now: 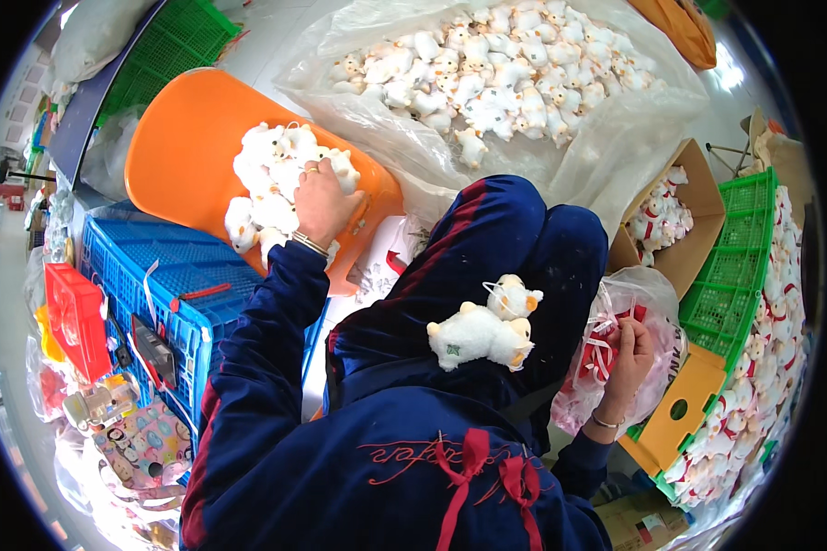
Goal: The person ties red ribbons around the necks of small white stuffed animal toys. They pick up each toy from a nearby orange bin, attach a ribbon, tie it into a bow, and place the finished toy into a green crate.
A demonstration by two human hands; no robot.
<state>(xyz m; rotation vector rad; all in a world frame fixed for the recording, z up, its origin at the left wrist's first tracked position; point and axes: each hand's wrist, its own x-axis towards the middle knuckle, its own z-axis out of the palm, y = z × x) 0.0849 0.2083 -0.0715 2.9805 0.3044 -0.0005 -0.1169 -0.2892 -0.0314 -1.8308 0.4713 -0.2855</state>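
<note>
My left hand [326, 204] is over a pile of small white plush toys [271, 151] on an orange plastic chair [179, 138]. Its fingers curl round one of the toys, with the fingertips partly hidden. At my right side, my right hand [627, 363] has its fingers pinched together at the mouth of a clear plastic bag [657, 294]. Red pieces with pale ribbons [599, 344] fill that bag, and one appears to be between my fingers. On my lap lie white plush toys [478, 335] with orange-brown details and a thin white loop.
A large clear plastic sheet [331, 92] ahead holds a heap of white plush toys [515, 73]. To the right stand a cardboard box [698, 220] and a green crate [730, 266] near toys with red trim. Blue crates [156, 243] and a red box [75, 321] are left.
</note>
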